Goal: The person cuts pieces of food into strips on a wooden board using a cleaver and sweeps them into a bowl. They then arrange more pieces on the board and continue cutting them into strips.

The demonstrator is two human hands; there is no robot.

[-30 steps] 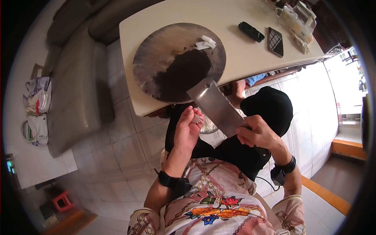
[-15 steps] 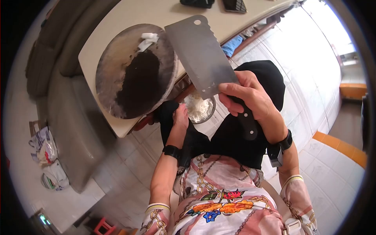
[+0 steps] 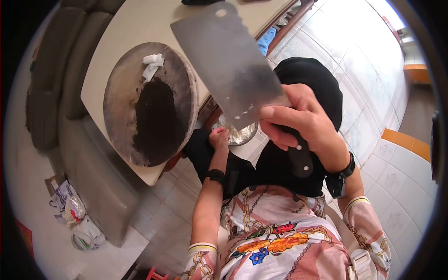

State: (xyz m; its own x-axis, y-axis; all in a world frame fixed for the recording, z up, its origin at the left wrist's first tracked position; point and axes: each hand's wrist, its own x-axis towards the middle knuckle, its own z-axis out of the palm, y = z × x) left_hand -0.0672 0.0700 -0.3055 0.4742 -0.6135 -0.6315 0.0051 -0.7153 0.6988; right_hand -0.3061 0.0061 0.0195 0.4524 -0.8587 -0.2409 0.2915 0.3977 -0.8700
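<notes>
My right hand [image 3: 301,123] grips a cleaver [image 3: 228,65] by its dark riveted handle, with the thumb against the blade's base. The broad blade is raised and tilted, with small pale bits stuck near the handle end. To its left, a round wooden chopping board [image 3: 119,102] lies on the table, its middle dark. White chunks [image 3: 152,65] sit near the board's far edge. My left hand [image 3: 219,138] is by my knee at the edge of a metal bowl [image 3: 255,132], fingers closed together; what they hold, if anything, is hidden. The blade covers part of the bowl's white shreds [image 3: 240,134].
The board rests on a cream table [image 3: 109,44], with a dark object [image 3: 198,2] at its far edge. A grey sofa [image 3: 98,163] stands to the left, with plastic bags [image 3: 70,205] on the floor beside it. Pale tiles [image 3: 345,46] cover the floor at right.
The view has shifted, so the board appears lower and further left. My right hand still holds the cleaver up. My left hand's fingers look more drawn in at the bowl.
</notes>
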